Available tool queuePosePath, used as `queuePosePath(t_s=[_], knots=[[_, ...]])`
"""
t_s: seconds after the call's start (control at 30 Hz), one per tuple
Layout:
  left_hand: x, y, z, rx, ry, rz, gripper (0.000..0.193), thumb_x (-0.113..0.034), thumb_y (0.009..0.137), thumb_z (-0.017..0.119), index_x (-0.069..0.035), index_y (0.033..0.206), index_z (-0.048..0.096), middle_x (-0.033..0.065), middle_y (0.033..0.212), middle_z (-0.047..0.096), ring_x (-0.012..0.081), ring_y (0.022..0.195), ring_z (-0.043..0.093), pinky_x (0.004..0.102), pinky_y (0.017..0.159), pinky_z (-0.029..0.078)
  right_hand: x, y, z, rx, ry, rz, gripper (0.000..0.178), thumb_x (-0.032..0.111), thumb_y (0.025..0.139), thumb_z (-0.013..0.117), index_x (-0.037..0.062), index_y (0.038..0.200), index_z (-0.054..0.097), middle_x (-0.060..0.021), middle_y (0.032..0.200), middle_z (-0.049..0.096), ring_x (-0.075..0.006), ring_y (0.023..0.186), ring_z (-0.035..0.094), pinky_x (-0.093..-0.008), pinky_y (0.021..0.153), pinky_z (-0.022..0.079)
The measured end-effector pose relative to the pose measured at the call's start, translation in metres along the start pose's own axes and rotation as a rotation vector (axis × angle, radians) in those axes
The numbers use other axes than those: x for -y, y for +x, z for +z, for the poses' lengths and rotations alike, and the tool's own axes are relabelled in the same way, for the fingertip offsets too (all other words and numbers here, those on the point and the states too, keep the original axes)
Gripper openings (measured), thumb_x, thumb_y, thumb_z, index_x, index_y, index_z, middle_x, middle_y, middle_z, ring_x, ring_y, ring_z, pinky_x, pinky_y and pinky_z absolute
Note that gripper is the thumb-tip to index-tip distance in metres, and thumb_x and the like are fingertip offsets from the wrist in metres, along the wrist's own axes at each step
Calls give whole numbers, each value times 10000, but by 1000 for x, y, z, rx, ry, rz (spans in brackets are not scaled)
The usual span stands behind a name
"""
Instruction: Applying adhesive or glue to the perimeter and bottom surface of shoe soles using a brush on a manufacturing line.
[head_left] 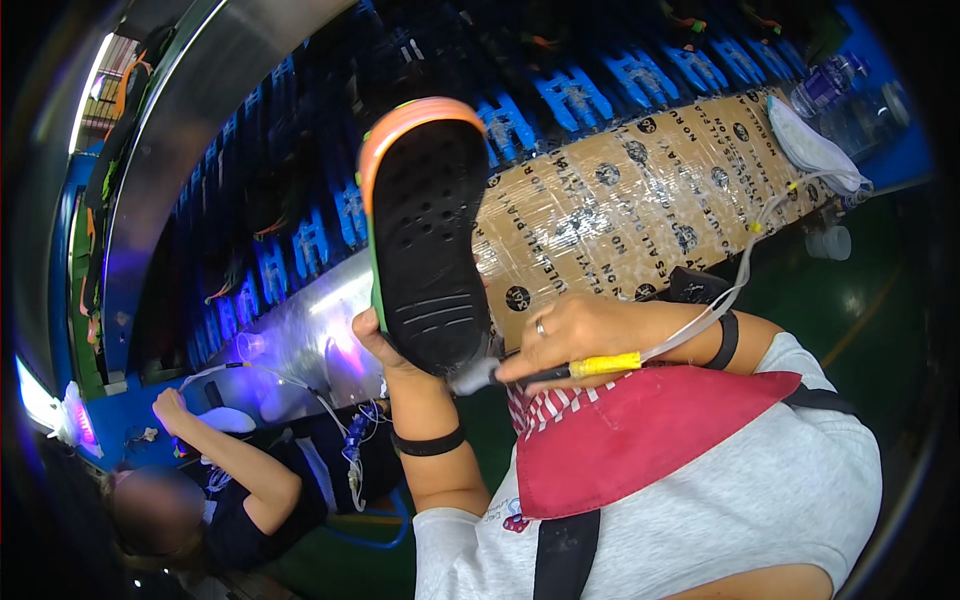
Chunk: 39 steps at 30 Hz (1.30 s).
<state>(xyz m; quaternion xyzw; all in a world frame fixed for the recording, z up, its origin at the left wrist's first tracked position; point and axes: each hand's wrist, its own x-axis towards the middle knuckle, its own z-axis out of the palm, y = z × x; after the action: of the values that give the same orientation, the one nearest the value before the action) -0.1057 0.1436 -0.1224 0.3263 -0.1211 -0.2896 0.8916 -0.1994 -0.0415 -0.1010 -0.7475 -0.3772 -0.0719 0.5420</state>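
Left hand (pixel 385 345) grips sole (pixel 428 230) upright by heel, over bench edge; right hand (pixel 565 335) fingers pinch tool (pixel 545 372), tip at heel. Step: working heel edge, apparently. Next: steady tip travel along rim.

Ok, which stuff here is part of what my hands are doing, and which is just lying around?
In use:
left hand holding the black shoe sole
right hand holding the yellow-banded tool, tip at the sole

Lying about:
white mask
plastic bottle
wrapped cardboard board

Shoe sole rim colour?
Orange rim around the black shoe sole, green along its left edge; head view.
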Motion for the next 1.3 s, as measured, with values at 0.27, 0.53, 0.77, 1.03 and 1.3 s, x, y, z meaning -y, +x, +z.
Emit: queuePosePath(t_s=[0.27, 0.53, 0.77, 1.03, 1.3], knots=[[-16, 2, -5, -6, -68, -306, 685, -317, 713, 502, 89, 1250, 374, 228, 1184, 503, 294, 1023, 557, 370, 941, 416, 6, 5, -15, 376, -49, 41, 284, 69, 678, 586, 69, 958, 632, -114, 679, 572, -245, 666, 581, -349, 559, 462], [-22, 11, 3, -147, 48, -628, 464, -187, 770, 512, 85, 1145, 487, 199, 1070, 582, 251, 911, 604, 324, 835, 475, 6, 5, -6, 320, -307, -17, 296, 71, 690, 575, 51, 983, 612, -67, 730, 574, -208, 682, 582, -307, 554, 472], [-22, 18, -2, -196, 283, -661, 394, -181, 758, 573, 53, 1074, 544, 159, 987, 615, 211, 820, 616, 297, 753, 495, 8, 5, -7, 208, -209, 6, 276, 90, 662, 578, 61, 933, 623, -78, 698, 575, -229, 696, 572, -330, 581, 471], [-34, 16, -11, -250, 421, -814, 441, -162, 742, 564, 37, 1132, 513, 153, 1043, 598, 221, 908, 596, 302, 832, 462, 8, -1, -14, 236, -264, 32, 282, 93, 660, 581, 66, 937, 628, -77, 764, 595, -221, 731, 593, -313, 610, 483], [-37, 5, -13, -302, 280, -811, 421, -262, 775, 530, 37, 1069, 552, 174, 968, 623, 238, 823, 626, 320, 751, 508, -6, -13, -6, 188, -261, 28, 242, 112, 698, 678, 94, 939, 657, -43, 659, 582, -195, 615, 584, -301, 545, 472]])
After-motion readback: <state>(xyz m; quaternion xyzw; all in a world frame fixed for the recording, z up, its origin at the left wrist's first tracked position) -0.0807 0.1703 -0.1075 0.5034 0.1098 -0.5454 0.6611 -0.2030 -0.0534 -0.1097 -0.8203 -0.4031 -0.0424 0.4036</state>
